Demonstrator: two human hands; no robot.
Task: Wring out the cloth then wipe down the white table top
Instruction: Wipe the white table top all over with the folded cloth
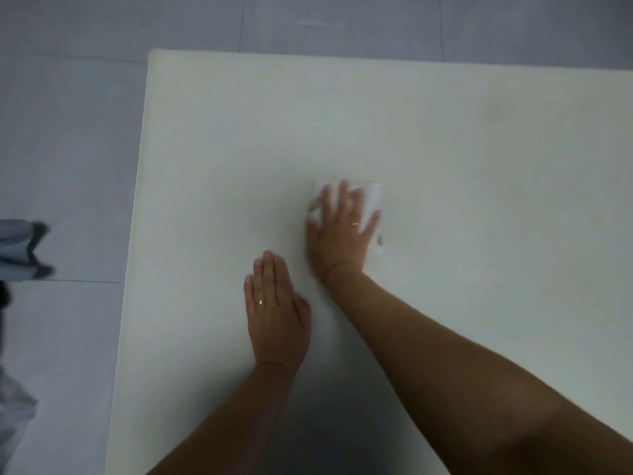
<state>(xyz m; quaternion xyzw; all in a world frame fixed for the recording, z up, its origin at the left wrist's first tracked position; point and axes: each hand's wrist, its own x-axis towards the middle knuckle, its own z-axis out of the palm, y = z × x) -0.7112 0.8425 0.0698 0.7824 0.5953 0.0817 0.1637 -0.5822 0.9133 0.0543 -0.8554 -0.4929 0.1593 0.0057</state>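
both hands flat: left hand (275, 311), right hand (342, 228).

Only one view is given, taken from a camera worn on the head. The scene is seen from above, looking forward and down. The counter (445, 138) is seen from close by and fills most of the view. The floor (68, 132) is seen past the counter's far and left edges.

Right hand (342, 228) motion-blurred, fingers smeared; covers most of the white cloth (374, 200), whose folds and edges cannot be read. White table top (445, 132) cut off at right and bottom edges. Both forearms run out of frame. Blurred clothing and shoes (37, 248) clipped at left edge.
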